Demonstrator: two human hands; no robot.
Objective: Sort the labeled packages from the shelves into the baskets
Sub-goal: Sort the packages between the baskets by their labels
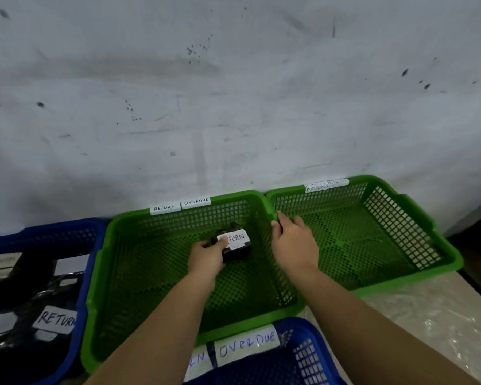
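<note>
Inside the middle green basket (100, 273), the left hand (207, 258) is closing its grip around a small black package (235, 247), fingers curled on its near end; the package's white label, reading RETURN, is facing up, and the package is sitting low against the mesh floor toward the far wall. The right hand (295, 243) is resting on the rim shared with the second green basket (417, 226), fingers bent over the edge, its grip holding only that rim. Paper tags (180, 205) reading RETURN and OVERDUE are sticking to the far rim. A blue basket (86, 262) with labeled black packages is lying to the left, another blue basket (303, 354) nearest the camera, all standing against a scuffed white wall (233, 93).
</note>
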